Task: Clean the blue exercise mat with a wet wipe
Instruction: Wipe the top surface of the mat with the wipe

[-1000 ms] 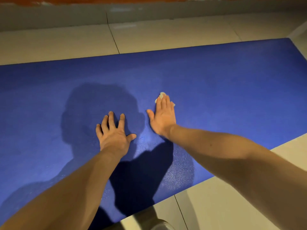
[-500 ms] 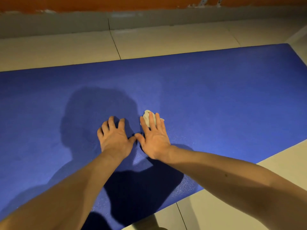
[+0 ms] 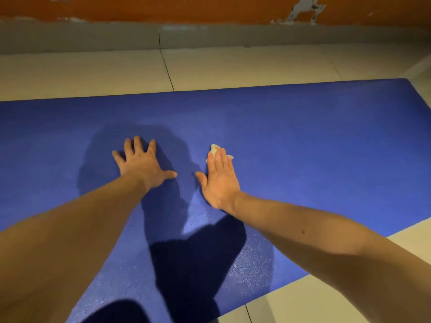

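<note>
Ahead of you lie pale floor tiles (image 3: 245, 66) with dark joints, then a grey skirting strip (image 3: 93, 38), then an orange wall (image 3: 163, 8) with flaking paint.

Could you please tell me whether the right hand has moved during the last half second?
Yes. The right hand slid the crumpled white wet wipe toward the blue exercise mat's far edge, opening a gap from the left hand.

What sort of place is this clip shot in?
Likely an indoor room, perhaps at home: large pale floor tiles, a grey skirting under an orange wall with flaking paint, and a blue mat spread flat on the tiles. Nothing shows which room.
</note>
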Motion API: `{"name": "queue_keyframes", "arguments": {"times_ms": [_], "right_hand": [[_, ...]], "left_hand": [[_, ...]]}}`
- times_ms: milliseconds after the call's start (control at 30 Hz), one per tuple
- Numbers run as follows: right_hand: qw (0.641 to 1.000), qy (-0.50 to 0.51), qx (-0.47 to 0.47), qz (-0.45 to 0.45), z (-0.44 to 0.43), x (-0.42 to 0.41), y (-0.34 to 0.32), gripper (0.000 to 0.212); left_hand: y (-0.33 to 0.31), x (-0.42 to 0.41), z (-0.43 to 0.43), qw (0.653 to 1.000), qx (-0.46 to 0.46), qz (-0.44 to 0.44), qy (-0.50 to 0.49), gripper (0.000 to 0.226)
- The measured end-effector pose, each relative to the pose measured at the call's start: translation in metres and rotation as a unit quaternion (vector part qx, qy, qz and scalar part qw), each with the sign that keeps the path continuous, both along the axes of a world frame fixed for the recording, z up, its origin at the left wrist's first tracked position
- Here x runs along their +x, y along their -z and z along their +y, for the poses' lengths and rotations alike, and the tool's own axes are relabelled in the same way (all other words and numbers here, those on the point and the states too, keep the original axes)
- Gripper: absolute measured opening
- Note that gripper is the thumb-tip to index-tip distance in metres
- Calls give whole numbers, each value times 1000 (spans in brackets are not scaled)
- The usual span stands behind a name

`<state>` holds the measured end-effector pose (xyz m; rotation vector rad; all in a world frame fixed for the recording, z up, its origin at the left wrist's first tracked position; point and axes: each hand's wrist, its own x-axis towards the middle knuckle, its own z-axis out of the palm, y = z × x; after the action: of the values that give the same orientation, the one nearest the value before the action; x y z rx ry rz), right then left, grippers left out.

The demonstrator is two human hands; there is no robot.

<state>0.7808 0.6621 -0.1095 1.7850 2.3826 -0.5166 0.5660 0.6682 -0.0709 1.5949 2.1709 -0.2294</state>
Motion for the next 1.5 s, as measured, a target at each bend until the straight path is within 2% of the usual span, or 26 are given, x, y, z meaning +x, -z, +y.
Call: {"name": "queue_keyframes", "arguments": {"times_ms": [100,167,200,367,500,633,733,800,933,1033,1100,1200,1300,1400,1500], "right_hand": [[990,-132,1,53,-27,0,5,81],[983,-182,8,36,-10,14,3,78],[985,-174,7,13,6,22,2,79],[996,18,-6,-83,86,43,-4,73],[998,55,16,-27,60,5,0,73],[991,-123,34,28,15,-18,5,76],[973,-227,39,28,33,1,6,70],[981,-187,38,10,66,21,5,66],[998,14,28,-53,119,41,-2,71],[997,74,9,-33,110,11,-2,73],[999,34,31,-13,89,-17,1,73],[994,-95,39,34,62,-43,3,74],[982,-186,28,18,67,-35,2,71],[984,-170,47,-3,66,-24,-3,70],[986,-155,59,-31,43,-35,-4,79]], "left_hand": [[5,1,1,999,-28,-15,-19,121],[6,1,1,999,-37,-17,-22,121],[5,1,2,999,-42,-16,-24,121],[2,4,8,996,-79,-12,-33,124],[1,6,11,995,-89,-20,-42,123],[2,6,10,996,-79,-21,-44,123],[1,5,10,995,-83,-22,-43,123],[1,4,11,995,-91,-21,-39,122],[0,4,11,994,-105,-21,-39,123],[0,5,12,993,-110,-25,-39,124],[-1,5,12,993,-109,-28,-39,123],[0,5,10,993,-103,-27,-40,122],[2,5,12,993,-105,-22,-43,122],[1,5,12,993,-108,-20,-41,123],[4,5,11,994,-100,-22,-39,124]]}}
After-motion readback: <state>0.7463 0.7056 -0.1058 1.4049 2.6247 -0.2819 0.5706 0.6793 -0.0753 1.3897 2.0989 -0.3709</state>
